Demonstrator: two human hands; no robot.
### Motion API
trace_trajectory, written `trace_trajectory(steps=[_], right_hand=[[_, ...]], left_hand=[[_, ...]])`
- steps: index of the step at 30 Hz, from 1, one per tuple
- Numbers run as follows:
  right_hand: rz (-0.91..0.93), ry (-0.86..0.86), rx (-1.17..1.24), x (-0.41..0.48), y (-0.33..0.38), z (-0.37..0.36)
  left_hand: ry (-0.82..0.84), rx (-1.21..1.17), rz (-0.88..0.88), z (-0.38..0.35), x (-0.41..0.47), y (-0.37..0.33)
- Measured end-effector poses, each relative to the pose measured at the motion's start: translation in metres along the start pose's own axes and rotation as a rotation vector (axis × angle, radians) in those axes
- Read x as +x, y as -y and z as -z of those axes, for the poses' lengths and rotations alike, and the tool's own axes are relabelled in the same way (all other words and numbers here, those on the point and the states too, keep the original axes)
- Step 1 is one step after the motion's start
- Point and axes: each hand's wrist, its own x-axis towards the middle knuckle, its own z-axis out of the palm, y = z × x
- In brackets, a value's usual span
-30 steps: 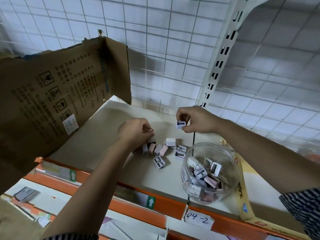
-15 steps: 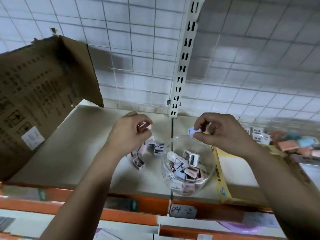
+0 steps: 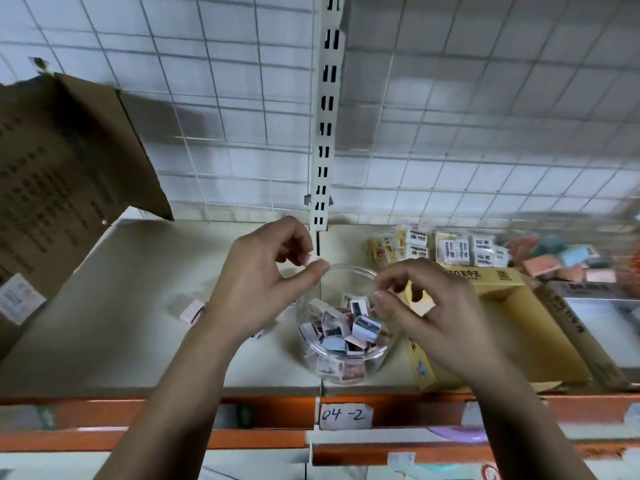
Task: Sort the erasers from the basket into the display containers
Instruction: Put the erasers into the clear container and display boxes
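Moved: since half a second before, the left hand (image 3: 263,285) had carried its pink eraser (image 3: 313,261) in over the jar (image 3: 311,358); the white piece once at the right hand's (image 3: 426,306) fingertips no longer showed.
Left hand: at frame centre, thumb and fingers pinched the pink eraser, held above the jar's left rim, not touching the glass.
Right hand: just right of centre, over the jar's right side, fingers curled, thumb and forefinger nearly meeting; nothing showed between them, and I could not tell whether it held anything.
Hands: apart, with the jar's mouth between them.
Jar: clear glass, upright at the shelf's (image 3: 104,306) front edge, holding a heap of erasers (image 3: 360,329).
Loose erasers (image 3: 190,310): blurred, on the shelf left of the left wrist.
Yellow box (image 3: 502,306): open, just right of the jar.
Packets (image 3: 450,247): stacked behind the yellow box, centre right.
Tag (image 3: 344,415): read "04-2", on the orange rail below the jar.
Carton (image 3: 62,168): brown, upper left.
Post (image 3: 323,133): slotted, upright behind the hands, against the wire grid (image 3: 485,98).
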Motion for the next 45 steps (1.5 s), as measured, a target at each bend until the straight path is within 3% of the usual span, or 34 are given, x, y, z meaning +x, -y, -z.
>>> trace_trajectory(steps=[3, 8, 13, 16, 19, 23, 26, 37, 42, 45], right_hand=[[-0.093, -0.072, -0.059, -0.015, -0.011, 0.009], [-0.278, -0.047, -0.119, -0.024, -0.028, 0.011], [-0.31, 0.015, -0.158, -0.021, -0.028, 0.005], [-0.341, -0.005, -0.155, -0.021, -0.028, 0.007], [-0.334, -0.019, -0.162, -0.022, -0.028, 0.007], [-0.321, -0.046, -0.097, -0.017, -0.026, 0.01], [-0.272, -0.008, -0.049, 0.004, -0.019, 0.015], [-0.112, 0.541, 0.068, 0.118, -0.011, -0.029], [0.026, 0.919, -0.083, 0.149, -0.012, -0.07], [0.074, 1.015, -0.176, 0.161, -0.015, -0.093]], left_hand=[[0.041, -0.098, -0.015, -0.005, -0.003, -0.004], [0.139, -0.09, -0.075, -0.012, -0.008, -0.005], [0.212, -0.076, -0.122, -0.017, -0.012, -0.003], [0.219, 0.05, -0.171, -0.02, -0.01, 0.001], [0.107, 0.142, -0.185, -0.01, -0.009, 0.005], [-0.149, 0.185, -0.086, 0.016, -0.019, 0.019], [-0.222, 0.24, 0.003, 0.03, -0.033, 0.038], [-0.288, 0.394, 0.11, 0.031, -0.056, 0.088], [-0.279, 0.437, 0.092, 0.024, -0.055, 0.093], [-0.257, 0.398, 0.109, 0.027, -0.055, 0.096]])
